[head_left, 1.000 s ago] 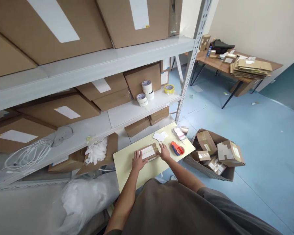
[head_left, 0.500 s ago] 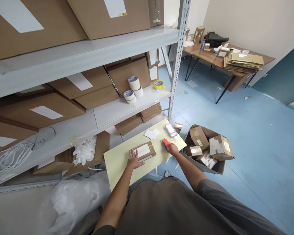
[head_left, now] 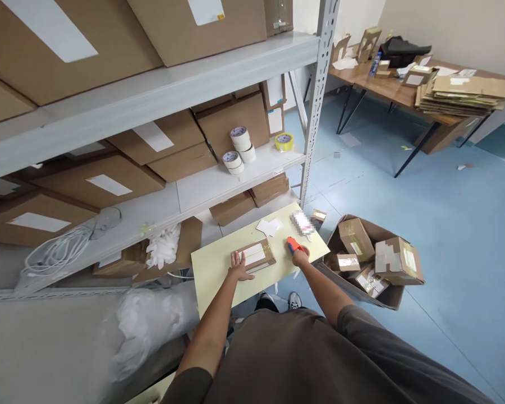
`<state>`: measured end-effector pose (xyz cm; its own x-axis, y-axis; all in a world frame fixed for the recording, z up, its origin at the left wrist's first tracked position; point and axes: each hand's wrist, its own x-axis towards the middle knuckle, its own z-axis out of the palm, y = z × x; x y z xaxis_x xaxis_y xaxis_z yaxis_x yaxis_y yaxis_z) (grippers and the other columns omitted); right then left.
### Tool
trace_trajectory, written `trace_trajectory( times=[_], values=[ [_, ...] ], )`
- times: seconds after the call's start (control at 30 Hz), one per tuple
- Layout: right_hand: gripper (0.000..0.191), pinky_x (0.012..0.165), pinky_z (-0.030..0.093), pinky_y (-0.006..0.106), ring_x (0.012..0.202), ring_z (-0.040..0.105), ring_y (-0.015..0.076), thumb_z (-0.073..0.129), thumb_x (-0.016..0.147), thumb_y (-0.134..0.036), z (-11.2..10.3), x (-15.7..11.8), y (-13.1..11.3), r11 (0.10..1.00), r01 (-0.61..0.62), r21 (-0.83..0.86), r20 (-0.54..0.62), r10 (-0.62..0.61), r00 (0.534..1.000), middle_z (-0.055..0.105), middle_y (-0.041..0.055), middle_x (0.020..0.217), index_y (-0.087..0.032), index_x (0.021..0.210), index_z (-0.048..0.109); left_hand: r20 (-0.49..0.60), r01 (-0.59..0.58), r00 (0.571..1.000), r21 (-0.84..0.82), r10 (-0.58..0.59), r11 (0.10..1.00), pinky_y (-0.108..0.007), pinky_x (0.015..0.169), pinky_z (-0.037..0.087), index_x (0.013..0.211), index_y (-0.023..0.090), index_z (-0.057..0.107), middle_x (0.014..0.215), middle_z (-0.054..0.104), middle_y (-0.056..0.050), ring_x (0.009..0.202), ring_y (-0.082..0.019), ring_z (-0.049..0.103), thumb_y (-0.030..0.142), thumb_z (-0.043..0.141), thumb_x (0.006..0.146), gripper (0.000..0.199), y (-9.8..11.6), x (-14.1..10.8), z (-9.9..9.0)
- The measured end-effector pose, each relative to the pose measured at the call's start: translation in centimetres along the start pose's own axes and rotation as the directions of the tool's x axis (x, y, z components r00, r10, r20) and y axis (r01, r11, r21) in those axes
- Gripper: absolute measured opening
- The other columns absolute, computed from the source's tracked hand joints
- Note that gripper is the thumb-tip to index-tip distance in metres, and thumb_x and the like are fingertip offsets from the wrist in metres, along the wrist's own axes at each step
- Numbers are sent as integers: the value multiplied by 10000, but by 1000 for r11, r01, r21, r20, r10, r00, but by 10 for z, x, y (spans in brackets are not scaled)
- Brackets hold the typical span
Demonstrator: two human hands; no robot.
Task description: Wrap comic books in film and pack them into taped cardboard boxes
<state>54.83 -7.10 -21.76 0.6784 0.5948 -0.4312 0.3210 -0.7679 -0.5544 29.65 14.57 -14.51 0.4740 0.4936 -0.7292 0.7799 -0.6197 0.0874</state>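
A small cardboard box point(head_left: 270, 253) with a white label and clear tape lies on the pale yellow table point(head_left: 210, 275). My left hand point(head_left: 239, 269) rests on its left end with the fingers spread. To the right of the box, my right hand point(head_left: 300, 258) is closed round an orange and blue tape dispenser point(head_left: 293, 244), just above or on the table; part of its tape roll shows beside the hand. White paper pieces point(head_left: 270, 226) lie behind the box. Near the table's far right corner is a white item point(head_left: 303, 223), blurred out.
A large open carton point(head_left: 393, 300) full of taped boxes stands at the table's right. Behind, grey shelving point(head_left: 202, 188) holds cartons, white tape rolls point(head_left: 239, 147) and a yellow tape roll point(head_left: 284, 142). A plastic bag point(head_left: 147, 320) is at lower left. A brown table point(head_left: 362, 87) stands further back.
The camera view has turned a little, so everything sits further right. My right hand has tilted the tape dispenser, and its roll now shows. My left hand stays on the box.
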Motion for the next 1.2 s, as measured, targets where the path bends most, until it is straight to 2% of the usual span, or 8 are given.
trace_trajectory(
  times=[0.17,0.33,0.5,0.7,0.8,0.97,1.07,1.2],
  values=[
    [407,967,477,419,1137,680,335,597,955,-271,-21,-9,-13,999,24,-27,67,-23,998,705,236,1242,-109,1328,607,-36,-27,999,-35,26,999,-677,1224,249,1695,121,-125,1675,-343,-212,1534,-435,-356,664,850,562,1590,-1,3,4],
    [381,973,480,382,1161,653,306,559,996,-357,-23,-38,-64,934,351,70,93,-357,930,656,130,1387,-212,1348,567,-73,-1,997,-49,-3,999,-670,1240,235,1700,154,-122,1683,-353,-173,1529,-389,-381,611,854,607,1535,4,2,12],
    [476,903,503,337,1036,696,285,667,950,-527,-17,-51,-119,874,453,176,189,-482,856,763,75,1142,-243,1327,613,-86,1,996,-123,-11,992,-699,1238,218,1715,163,-39,1714,-288,-172,1528,-393,-368,522,880,596,1492,8,-6,9],
    [424,866,525,337,979,720,276,648,955,-520,-12,-41,-118,839,485,246,209,-535,819,781,77,1081,-224,1259,661,-137,-85,990,-321,43,943,-627,1265,245,1720,245,82,1773,-143,-135,1600,-336,-239,346,849,654,1317,-6,-12,7],
    [419,853,534,348,942,720,274,637,945,-542,-10,-37,-109,825,491,279,217,-552,805,781,68,1047,-227,1219,678,-300,-147,954,-531,-23,834,-471,1302,263,1703,233,220,1785,127,-135,1655,-272,63,250,746,784,1058,-16,-15,8],
    [458,865,547,351,971,717,273,619,936,-574,-11,-38,-101,804,484,347,227,-572,788,778,63,1088,-228,1231,678,-580,-284,771,-682,-262,674,-377,1284,330,1599,173,458,1666,455,-124,1556,-229,406,336,478,1027,595,-13,-24,2],
    [471,861,552,345,971,712,266,621,930,-585,-11,-40,-98,822,470,321,242,-551,799,778,56,1076,-215,1215,685,-508,-353,836,-788,-209,504,-401,1157,486,1483,173,594,1523,617,-150,1404,-275,588,521,480,1035,579,0,-23,-10],
    [490,846,557,347,963,707,265,636,916,-592,-11,-43,-97,820,469,328,241,-553,798,775,61,1069,-204,1212,680,-404,-389,915,-881,1,270,-428,981,577,1246,131,749,1264,763,-174,1168,-312,718,665,615,915,642,14,-12,-30]
  ],
)
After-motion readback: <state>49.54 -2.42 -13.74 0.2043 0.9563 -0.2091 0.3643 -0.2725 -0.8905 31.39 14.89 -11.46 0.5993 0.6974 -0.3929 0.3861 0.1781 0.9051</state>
